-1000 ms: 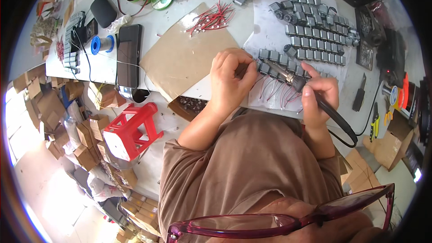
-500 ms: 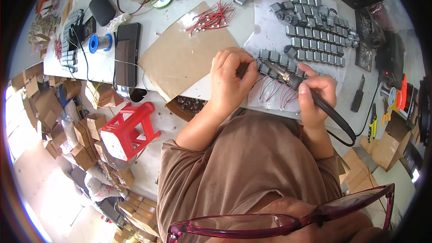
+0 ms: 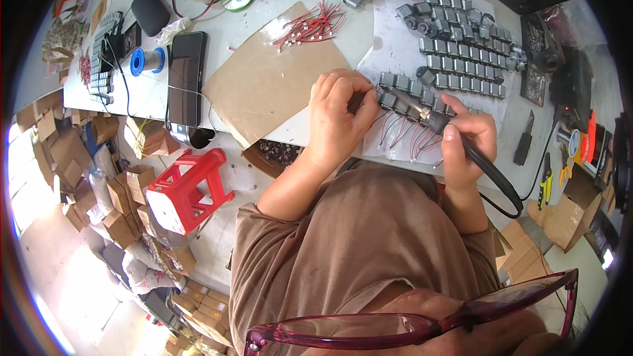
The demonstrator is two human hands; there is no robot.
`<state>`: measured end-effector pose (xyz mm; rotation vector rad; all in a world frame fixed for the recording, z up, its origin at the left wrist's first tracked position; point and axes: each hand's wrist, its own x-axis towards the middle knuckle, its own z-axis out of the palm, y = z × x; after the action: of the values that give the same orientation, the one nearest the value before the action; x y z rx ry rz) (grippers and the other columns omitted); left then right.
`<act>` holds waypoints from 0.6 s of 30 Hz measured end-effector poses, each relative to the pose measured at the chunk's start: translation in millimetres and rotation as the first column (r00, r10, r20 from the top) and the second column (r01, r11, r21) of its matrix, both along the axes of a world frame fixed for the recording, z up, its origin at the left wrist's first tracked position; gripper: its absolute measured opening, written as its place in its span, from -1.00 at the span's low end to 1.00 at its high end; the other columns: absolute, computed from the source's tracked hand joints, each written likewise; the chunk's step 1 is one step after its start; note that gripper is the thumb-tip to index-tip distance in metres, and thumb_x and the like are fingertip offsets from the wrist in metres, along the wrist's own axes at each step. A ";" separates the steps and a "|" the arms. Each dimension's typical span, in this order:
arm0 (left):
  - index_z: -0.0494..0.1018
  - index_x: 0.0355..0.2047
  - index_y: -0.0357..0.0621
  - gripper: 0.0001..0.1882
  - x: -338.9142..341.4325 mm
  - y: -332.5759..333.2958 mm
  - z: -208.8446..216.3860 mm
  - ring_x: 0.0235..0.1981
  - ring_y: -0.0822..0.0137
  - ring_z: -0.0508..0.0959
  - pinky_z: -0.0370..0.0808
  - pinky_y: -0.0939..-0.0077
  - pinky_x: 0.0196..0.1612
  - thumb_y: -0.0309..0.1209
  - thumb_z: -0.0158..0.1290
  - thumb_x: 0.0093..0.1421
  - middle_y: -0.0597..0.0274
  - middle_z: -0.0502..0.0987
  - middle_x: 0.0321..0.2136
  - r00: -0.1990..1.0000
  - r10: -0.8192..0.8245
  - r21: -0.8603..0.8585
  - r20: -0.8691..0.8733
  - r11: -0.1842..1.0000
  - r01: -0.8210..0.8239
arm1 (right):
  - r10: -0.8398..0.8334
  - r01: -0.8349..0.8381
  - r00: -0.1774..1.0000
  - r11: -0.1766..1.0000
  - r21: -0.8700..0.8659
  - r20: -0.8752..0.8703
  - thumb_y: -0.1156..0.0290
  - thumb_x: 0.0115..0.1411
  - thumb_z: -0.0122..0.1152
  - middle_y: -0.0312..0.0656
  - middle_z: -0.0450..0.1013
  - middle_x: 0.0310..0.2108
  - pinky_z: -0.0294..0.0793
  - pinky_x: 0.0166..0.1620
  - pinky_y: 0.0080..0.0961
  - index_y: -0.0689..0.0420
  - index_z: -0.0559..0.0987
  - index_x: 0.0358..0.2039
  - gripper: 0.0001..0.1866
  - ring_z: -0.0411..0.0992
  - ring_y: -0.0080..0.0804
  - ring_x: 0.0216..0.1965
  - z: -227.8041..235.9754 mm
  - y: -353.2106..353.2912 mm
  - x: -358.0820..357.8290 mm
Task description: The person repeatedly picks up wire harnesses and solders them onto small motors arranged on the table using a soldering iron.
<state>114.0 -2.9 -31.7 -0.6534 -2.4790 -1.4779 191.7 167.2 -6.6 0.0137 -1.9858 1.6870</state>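
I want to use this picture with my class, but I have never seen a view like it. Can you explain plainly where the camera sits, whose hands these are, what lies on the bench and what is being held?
The camera sits on the person's head and looks down, so you see their own lap and arms; its wide lens bends straight edges. There is no machine, only two bare hands. The right hand holds a soldering iron with a dark cable, its tip at a row of small grey motors with thin wires. The left hand has its grip closed at the same row; what it pinches is hidden. On the white table lie a brown cardboard sheet, a bundle of red wires, more motors on white paper, a dark phone and a blue spool. A red stool stands below.
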 end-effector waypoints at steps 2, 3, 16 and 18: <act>0.38 -0.52 -0.21 -0.86 -0.3 -0.1 0.5 -0.40 0.27 0.43 0.38 0.48 -0.33 -0.62 0.10 -0.12 0.20 0.47 -0.46 1.000 -0.002 0.000 -0.004 1.000 0.002 | 0.015 -0.015 1.000 1.000 -0.009 0.002 0.57 0.02 0.11 -0.31 0.27 -0.65 0.33 0.00 -0.07 0.22 0.30 -0.46 -0.84 0.29 -0.64 -0.60 0.1 3.1 2.7; 0.38 -0.52 -0.21 -0.86 -0.1 -0.3 0.6 -0.40 0.27 0.43 0.38 0.48 -0.33 -0.62 0.10 -0.12 0.20 0.47 -0.46 1.000 -0.001 0.000 -0.004 1.000 0.001 | 0.017 -0.017 1.000 1.000 -0.008 0.001 0.57 0.02 0.11 -0.31 0.27 -0.65 0.33 0.00 -0.07 0.22 0.30 -0.46 -0.84 0.29 -0.64 -0.60 0.2 3.5 3.6; 0.39 -0.50 -0.22 -0.85 2.0 0.3 0.1 -0.37 0.24 0.43 0.38 0.44 -0.30 -0.61 0.11 -0.12 0.18 0.47 -0.44 1.000 -0.001 0.020 0.015 1.000 0.000 | -0.040 0.044 0.998 0.995 -0.093 0.043 0.56 0.03 0.10 -0.31 0.24 -0.61 0.32 0.02 -0.05 0.23 0.30 -0.47 -0.85 0.32 -0.57 -0.52 -4.7 9.0 10.7; 0.40 -0.49 -0.21 -0.84 1.8 0.4 1.7 -0.34 0.21 0.44 0.38 0.42 -0.27 -0.62 0.12 -0.12 0.17 0.47 -0.42 0.999 0.012 0.050 0.038 0.999 -0.014 | -0.028 0.033 0.999 0.993 -0.115 0.045 0.56 0.03 0.10 -0.31 0.24 -0.61 0.31 0.02 -0.05 0.23 0.30 -0.46 -0.85 0.32 -0.57 -0.52 -5.1 9.8 10.7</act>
<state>115.8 -2.5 -30.0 -0.6048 -2.4601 -1.5558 202.4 177.0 -11.7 -0.0944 -1.9059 1.7945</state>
